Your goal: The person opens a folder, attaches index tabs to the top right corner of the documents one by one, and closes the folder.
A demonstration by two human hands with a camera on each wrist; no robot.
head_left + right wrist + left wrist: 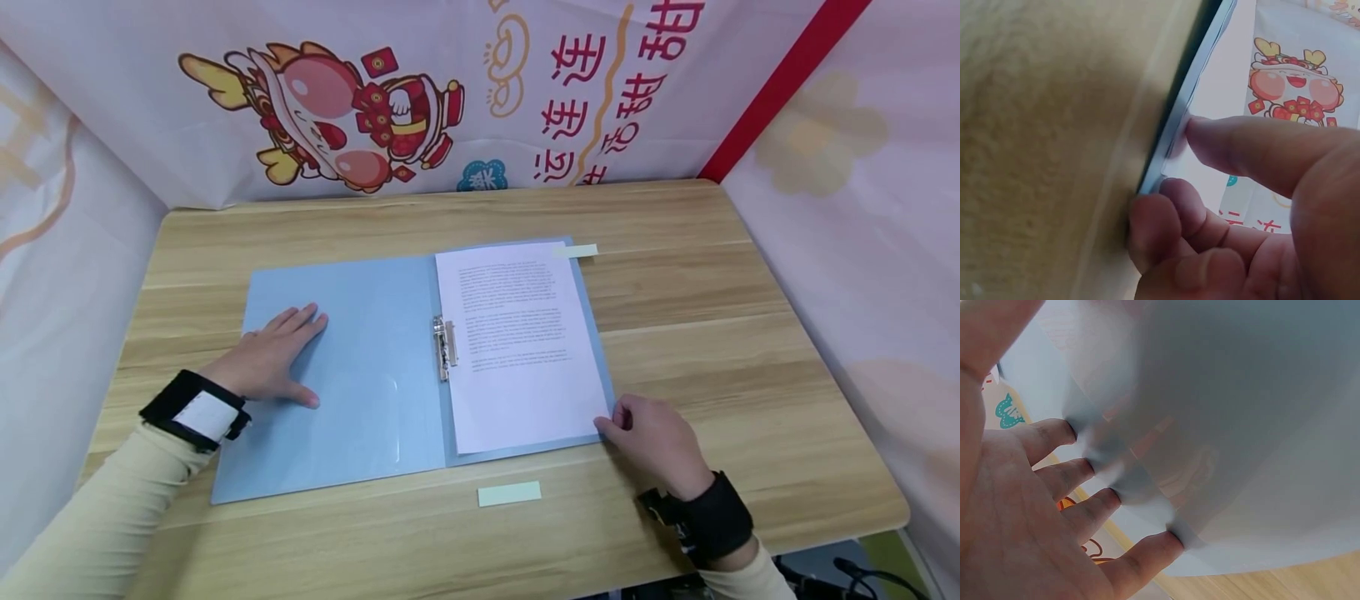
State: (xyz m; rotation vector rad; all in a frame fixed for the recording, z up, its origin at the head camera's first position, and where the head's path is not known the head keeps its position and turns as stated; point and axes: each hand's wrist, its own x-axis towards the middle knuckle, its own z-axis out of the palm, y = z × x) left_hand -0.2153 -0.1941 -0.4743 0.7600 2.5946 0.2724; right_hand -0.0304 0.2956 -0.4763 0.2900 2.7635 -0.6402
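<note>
A light blue folder (352,358) lies spread flat on the table, with a metal clip (442,348) by its spine. Printed paper (517,408) covers most of its right side. My left hand (273,358) rests on the left cover with fingers spread; in the left wrist view its fingertips (1147,553) touch the smooth blue surface. At the paper's lower right corner, my right hand (656,437) pinches the paper by the folder's edge. The right wrist view shows the thumb (1222,140) against the white paper (1210,169), the other fingers curled near the blue edge.
A pale green sticky strip (510,493) lies on the wooden table (712,333) below the folder. Another strip (581,250) sticks out from the paper's upper right corner. A printed cloth (420,25) hangs behind the table. Dark cables (862,571) show at lower right.
</note>
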